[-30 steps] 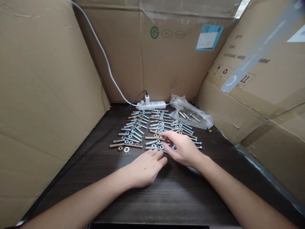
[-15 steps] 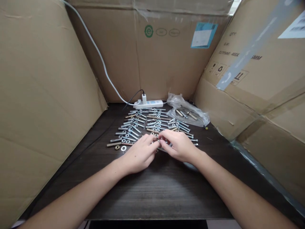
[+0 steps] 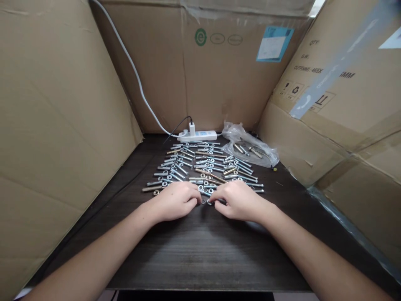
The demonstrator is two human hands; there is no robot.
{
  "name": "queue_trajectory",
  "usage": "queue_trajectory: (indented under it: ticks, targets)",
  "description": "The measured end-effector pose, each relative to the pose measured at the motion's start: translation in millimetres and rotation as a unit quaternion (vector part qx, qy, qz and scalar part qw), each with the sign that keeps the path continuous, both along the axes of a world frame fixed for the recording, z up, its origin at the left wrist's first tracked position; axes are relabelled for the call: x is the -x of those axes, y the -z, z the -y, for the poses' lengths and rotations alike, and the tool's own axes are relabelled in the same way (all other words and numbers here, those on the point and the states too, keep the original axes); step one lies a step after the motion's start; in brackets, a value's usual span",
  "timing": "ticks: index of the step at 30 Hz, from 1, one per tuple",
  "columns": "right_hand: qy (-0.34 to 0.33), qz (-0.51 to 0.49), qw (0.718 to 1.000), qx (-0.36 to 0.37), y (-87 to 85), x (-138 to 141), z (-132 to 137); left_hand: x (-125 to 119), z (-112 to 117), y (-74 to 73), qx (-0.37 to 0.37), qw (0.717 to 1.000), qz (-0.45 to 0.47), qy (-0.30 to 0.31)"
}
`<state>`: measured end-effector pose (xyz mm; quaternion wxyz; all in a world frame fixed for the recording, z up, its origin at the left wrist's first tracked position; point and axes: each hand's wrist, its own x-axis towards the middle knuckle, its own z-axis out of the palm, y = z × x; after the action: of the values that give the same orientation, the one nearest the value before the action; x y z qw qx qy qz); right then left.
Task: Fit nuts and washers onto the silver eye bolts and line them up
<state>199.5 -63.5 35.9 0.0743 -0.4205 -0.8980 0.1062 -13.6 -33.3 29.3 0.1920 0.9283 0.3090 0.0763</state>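
Observation:
My left hand [image 3: 177, 202] rests low over the dark table with its fingers curled together. Its fingertips are beside a small ring washer [image 3: 203, 201], and whether they pinch anything is hidden. Opposite it, my right hand [image 3: 239, 200] has its index fingertip and thumb bent in at a small shiny nut [image 3: 209, 202]. Just beyond the fingertips lie a flat washer [image 3: 201, 187] and silvery bolts with sleeves. Behind my left fingers, a brass-coloured nut [image 3: 156, 192] sits by the end of a long sleeve [image 3: 152, 189].
Rows of bolts, sleeves and washers [image 3: 209, 158] cover the table's far half. A white power strip [image 3: 200, 136] with cables stands behind them. At the back right, a clear plastic bag [image 3: 247, 144] holds several bolts. Cardboard walls [image 3: 156, 75] enclose three sides.
My hands, close together before, have drawn apart sideways. The small ring washer and nut now show in the gap between them. The view has shifted slightly.

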Motion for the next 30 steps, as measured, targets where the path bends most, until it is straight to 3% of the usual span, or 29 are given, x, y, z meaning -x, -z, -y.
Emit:
queue_trajectory:
  ticks: [10, 17, 30]
  targets:
    - [0.038, 0.037, 0.998, -0.043, -0.8, -0.8, -3.2, 0.3, -2.2, 4.1, -0.025, 1.0, 0.009, -0.01]
    - [0.12, 0.086, 0.987, -0.067, -1.5, -9.5, -5.3, -3.2, 1.8, 3.1, -0.023, 0.999, -0.001, 0.023]
    - [0.105, 0.057, 0.992, -0.043, 4.3, -10.6, -5.5, -5.7, 3.1, 5.5, -0.037, 0.999, 0.021, 0.024]
